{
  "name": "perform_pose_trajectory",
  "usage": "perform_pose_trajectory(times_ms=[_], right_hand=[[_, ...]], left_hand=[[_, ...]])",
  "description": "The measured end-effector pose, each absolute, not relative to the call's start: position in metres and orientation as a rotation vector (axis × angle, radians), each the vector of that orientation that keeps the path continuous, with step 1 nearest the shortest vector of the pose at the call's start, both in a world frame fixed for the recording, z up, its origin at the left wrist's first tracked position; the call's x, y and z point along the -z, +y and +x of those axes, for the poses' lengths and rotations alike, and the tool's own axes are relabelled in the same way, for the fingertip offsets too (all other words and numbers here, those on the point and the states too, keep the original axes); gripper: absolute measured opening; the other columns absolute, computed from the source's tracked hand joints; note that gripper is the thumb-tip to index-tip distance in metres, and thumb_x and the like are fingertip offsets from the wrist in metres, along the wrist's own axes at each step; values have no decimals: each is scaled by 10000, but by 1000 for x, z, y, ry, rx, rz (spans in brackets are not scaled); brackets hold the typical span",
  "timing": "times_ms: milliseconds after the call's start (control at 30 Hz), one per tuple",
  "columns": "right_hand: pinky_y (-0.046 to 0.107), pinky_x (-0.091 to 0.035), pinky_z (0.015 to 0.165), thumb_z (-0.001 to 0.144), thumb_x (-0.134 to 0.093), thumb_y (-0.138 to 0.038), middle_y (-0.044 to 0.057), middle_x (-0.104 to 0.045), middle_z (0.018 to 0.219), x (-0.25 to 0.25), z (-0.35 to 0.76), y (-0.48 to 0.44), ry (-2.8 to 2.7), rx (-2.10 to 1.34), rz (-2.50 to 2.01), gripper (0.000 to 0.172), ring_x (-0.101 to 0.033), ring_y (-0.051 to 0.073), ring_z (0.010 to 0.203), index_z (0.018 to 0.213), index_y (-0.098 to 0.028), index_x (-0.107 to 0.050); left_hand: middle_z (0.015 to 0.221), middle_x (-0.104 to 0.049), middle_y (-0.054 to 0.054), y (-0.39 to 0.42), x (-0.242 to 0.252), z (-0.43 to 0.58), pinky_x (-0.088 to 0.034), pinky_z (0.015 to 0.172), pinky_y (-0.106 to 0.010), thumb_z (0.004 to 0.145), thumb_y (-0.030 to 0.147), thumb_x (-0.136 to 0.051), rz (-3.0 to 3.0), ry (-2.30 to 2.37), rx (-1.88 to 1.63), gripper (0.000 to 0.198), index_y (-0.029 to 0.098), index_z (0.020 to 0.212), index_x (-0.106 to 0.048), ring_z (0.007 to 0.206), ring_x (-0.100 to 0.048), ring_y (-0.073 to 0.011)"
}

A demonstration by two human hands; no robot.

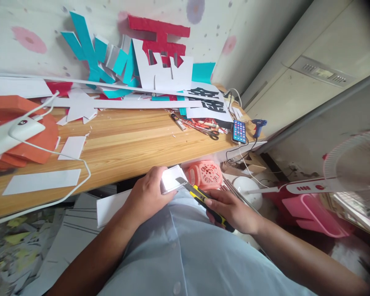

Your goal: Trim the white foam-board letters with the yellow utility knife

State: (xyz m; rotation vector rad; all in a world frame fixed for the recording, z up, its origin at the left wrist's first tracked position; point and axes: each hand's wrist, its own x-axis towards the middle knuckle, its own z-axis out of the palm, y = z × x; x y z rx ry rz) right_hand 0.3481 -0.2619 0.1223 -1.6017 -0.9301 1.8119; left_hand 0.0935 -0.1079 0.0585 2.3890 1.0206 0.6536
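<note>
My left hand (150,192) is closed around a white block of what looks like foam board (173,176), held up near my body at the table's front edge. In my right hand (232,207) is a yellow and black utility knife (200,195) with its blade out. The blade tip lies at the face of the white block; whether it touches or cuts in, I cannot tell. A longer white piece (109,209) shows behind my left forearm, partly covered by it.
The wooden table (126,139) bears white strips (41,182), scissors (214,134), a phone (239,131) and a blue glue gun (258,126). Teal and red cut-out characters (89,49) lean on the wall. A fan (357,164) stands right; a pink basket (205,174) sits below the edge. Scraps (15,250) cover the floor left.
</note>
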Motion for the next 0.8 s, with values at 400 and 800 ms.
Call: perform_pose_trajectory(times_ms=[400, 800], right_hand=[[212, -381, 458, 1038, -645, -768, 1, -679, 760, -118, 343, -263, -957, -1767, -1591, 591, -560, 103, 526, 1024, -178, -656], [224, -372, 486, 1024, -665, -777, 3, -691, 779, -112, 336, -261, -918, -1797, -1531, 584, -576, 110, 554, 967, -199, -612]], left_hand=[[1254, -766, -99, -105, -61, 91, -629, 920, -404, 815, 334, -905, 2384, 1075, -650, 627, 246, 1336, -567, 1150, -781, -336], [1287, -764, -111, -104, -66, 92, -633, 949, -429, 825, 341, -898, 2370, 1107, -649, 631, 233, 1349, -564, 1188, -773, -346]])
